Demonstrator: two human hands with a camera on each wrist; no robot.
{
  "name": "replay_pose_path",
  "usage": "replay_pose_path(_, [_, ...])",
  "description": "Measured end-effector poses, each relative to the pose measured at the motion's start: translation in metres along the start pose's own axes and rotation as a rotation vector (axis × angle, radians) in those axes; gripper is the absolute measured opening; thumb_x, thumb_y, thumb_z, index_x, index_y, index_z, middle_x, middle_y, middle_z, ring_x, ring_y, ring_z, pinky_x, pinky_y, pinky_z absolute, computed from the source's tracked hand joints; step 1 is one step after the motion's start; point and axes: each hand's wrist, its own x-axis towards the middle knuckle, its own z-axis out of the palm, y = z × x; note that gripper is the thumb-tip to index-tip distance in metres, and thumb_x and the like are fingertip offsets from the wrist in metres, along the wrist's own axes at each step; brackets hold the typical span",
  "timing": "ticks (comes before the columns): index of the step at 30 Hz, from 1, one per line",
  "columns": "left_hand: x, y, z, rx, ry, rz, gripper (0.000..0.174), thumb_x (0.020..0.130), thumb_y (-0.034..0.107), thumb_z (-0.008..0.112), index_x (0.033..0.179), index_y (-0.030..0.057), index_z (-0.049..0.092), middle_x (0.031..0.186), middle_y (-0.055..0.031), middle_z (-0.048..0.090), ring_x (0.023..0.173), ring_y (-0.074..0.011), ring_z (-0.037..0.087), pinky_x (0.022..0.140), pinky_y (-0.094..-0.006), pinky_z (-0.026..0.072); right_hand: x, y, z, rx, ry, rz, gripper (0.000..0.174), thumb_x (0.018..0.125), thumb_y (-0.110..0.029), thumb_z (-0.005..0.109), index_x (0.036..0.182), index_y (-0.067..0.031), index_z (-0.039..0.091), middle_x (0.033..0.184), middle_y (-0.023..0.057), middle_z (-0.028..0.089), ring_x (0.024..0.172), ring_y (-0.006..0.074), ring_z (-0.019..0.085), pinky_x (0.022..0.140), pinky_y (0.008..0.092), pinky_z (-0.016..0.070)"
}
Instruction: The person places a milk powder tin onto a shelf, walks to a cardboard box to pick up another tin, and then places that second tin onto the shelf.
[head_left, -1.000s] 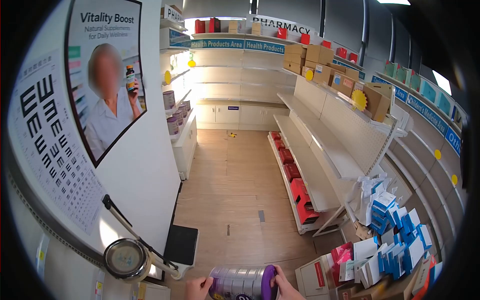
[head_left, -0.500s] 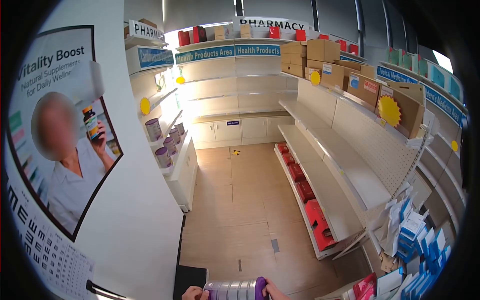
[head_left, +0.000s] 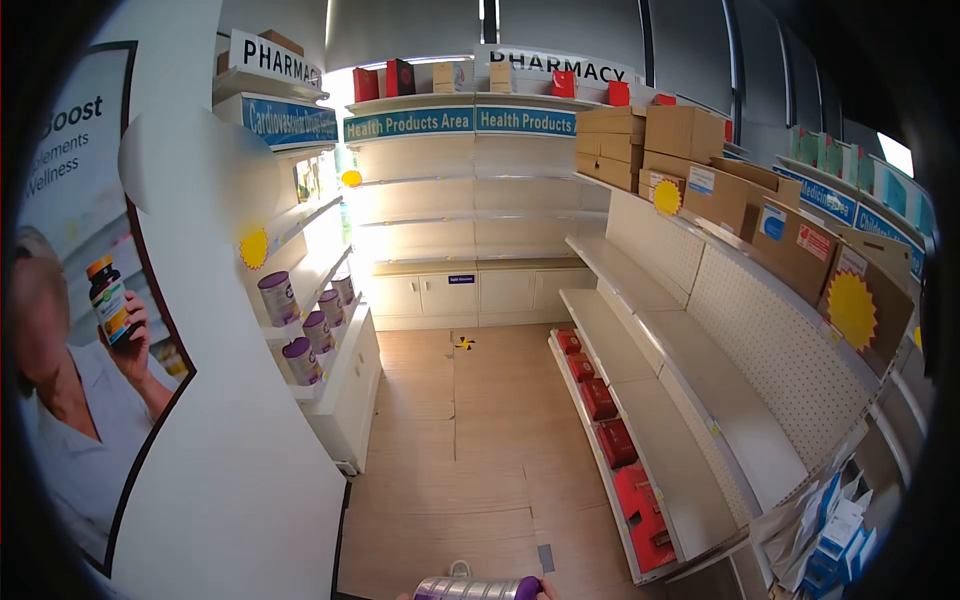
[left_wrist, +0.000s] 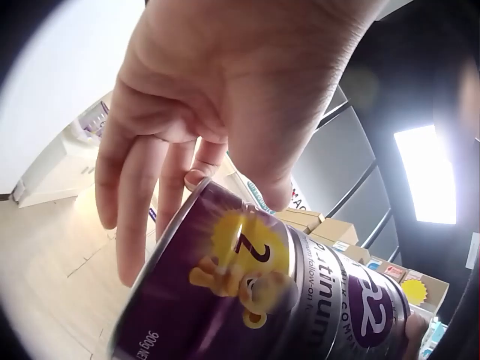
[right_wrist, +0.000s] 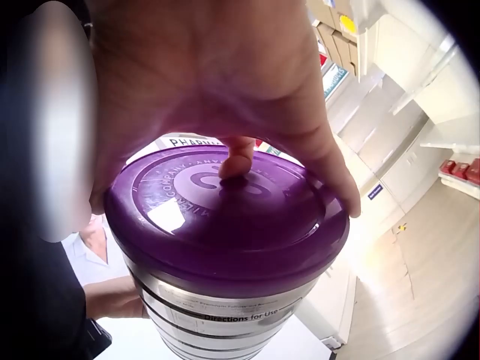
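A milk powder tin [head_left: 470, 588] with a purple lid and ribbed silver sides lies sideways at the bottom edge of the head view, held between both hands. In the left wrist view, my left hand [left_wrist: 225, 82] holds the purple printed base end, thumb on the label side and fingers at the rim. My right hand [right_wrist: 210, 67] grips the purple lid [right_wrist: 240, 232] in the right wrist view, fingers spread round its edge and one fingertip on its top. Similar purple and silver tins [head_left: 302, 361] stand on the left shelves ahead.
To the right runs a long shelf unit [head_left: 700, 350] with red boxes [head_left: 645, 515] at the bottom and cardboard boxes [head_left: 715, 195] on top. A white wall with a poster [head_left: 100, 310] bounds the left. Wooden floor [head_left: 440, 470] leads to the back cabinets [head_left: 450, 298].
The view has moved forward along the aisle, so the left shelves with tins look nearer. The scale and the eye chart have left the view. The tin sits lower, still between both hands.
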Motion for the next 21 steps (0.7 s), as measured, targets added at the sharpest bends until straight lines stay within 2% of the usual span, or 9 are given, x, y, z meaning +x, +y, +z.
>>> replay_pose_path(2, [0.036,0.002,-0.009,0.025,-0.002,-0.009,0.03,0.078,0.026,0.061,0.089,-0.001,0.053,0.063,-0.0133,0.054,0.062,-0.0175,0.056,0.053,-0.0322,0.0427,0.039,0.011,0.003,-0.016,0.014,-0.013,0.103,0.046,-0.036,0.081,0.122,0.0075,0.026,0.121,0.0273,0.029,0.111,0.0377,0.036,0.09,0.0363,0.035])
replay_pose_path(4, [0.077,0.016,-0.024,-0.24,-0.065,-0.066,0.032,0.078,0.026,0.061,0.091,-0.0012,0.053,0.063,-0.0136,0.055,0.062,-0.0174,0.056,0.053,-0.0325,0.0428,0.081,0.022,0.004,-0.033,0.023,-0.028,0.103,0.046,-0.037,0.081,0.121,0.0079,0.026,0.122,0.0281,0.029,0.111,0.0383,0.036,0.091,0.0369,0.0347])
replay_pose_path(5, [0.1,0.005,-0.022,-0.247,-0.057,-0.062,0.032,0.078,0.026,0.061,0.091,-0.0012,0.053,0.063,-0.0136,0.055,0.062,-0.0174,0.056,0.053,-0.0325,0.0428,0.104,0.028,0.003,-0.071,0.021,-0.052,0.103,0.046,-0.037,0.081,0.121,0.008,0.026,0.123,0.0288,0.028,0.112,0.0382,0.035,0.092,0.0372,0.0344])
replay_pose_path(7, [0.155,-0.022,-0.013,-0.633,0.011,-0.027,0.032,0.077,0.027,0.062,0.089,-0.0014,0.053,0.059,-0.0122,0.053,0.058,-0.0166,0.055,0.049,-0.0318,0.0414,0.162,0.033,-0.007,-0.116,0.023,-0.095,0.103,0.046,-0.038,0.081,0.121,0.0081,0.027,0.124,0.0295,0.027,0.113,0.038,0.035,0.092,0.0374,0.0342])
replay_pose_path(8, [0.179,-0.006,-0.024,-0.635,0.018,-0.027,0.032,0.077,0.027,0.062,0.089,-0.0014,0.053,0.059,-0.0122,0.053,0.058,-0.0166,0.055,0.049,-0.0318,0.0414,0.19,0.031,-0.016,-0.165,0.035,-0.11,0.103,0.046,-0.038,0.081,0.121,0.0079,0.026,0.125,0.0293,0.027,0.114,0.0373,0.034,0.092,0.0371,0.0339])
replay_pose_path(10, [0.217,0.026,-0.049,-0.228,0.084,0.065,0.032,0.076,0.027,0.063,0.087,-0.0014,0.052,0.056,-0.0104,0.048,0.052,-0.0165,0.051,0.046,-0.0304,0.0389,0.236,0.033,-0.029,-0.131,0.003,-0.078,0.104,0.046,-0.038,0.081,0.122,0.0072,0.026,0.127,0.0282,0.026,0.117,0.0362,0.033,0.094,0.0366,0.0325])
replay_pose_path(15, [0.304,0.033,-0.073,-0.211,0.175,0.146,0.032,0.075,0.028,0.064,0.084,0.0008,0.051,0.056,-0.0105,0.048,0.05,-0.0198,0.046,0.046,-0.0329,0.0369,0.338,0.023,-0.052,-0.01,-0.022,-0.133,0.106,0.046,-0.038,0.081,0.125,0.0058,0.025,0.125,0.0249,0.03,0.116,0.0347,0.034,0.095,0.036,0.0312])
replay_pose_path(17, [0.329,0.044,-0.086,-0.02,0.141,0.011,0.031,0.075,0.029,0.064,0.084,0.0023,0.05,0.057,-0.0104,0.048,0.051,-0.0192,0.046,0.047,-0.0333,0.0368,0.371,0.028,-0.055,-0.072,0.004,-0.228,0.106,0.047,-0.036,0.081,0.127,0.0046,0.024,0.122,0.0228,0.034,0.113,0.0323,0.037,0.093,0.0355,0.0325])
replay_pose_path(21, [0.38,0.042,-0.095,-0.177,0.084,-0.037,0.031,0.075,0.029,0.064,0.085,0.0032,0.051,0.061,-0.0122,0.051,0.053,-0.0201,0.049,0.05,-0.0331,0.0387,0.416,0.068,-0.041,-0.03,-0.04,-0.141,0.105,0.049,-0.031,0.081,0.128,0.0032,0.022,0.122,0.0195,0.036,0.111,0.0283,0.038,0.092,0.0346,0.0337])
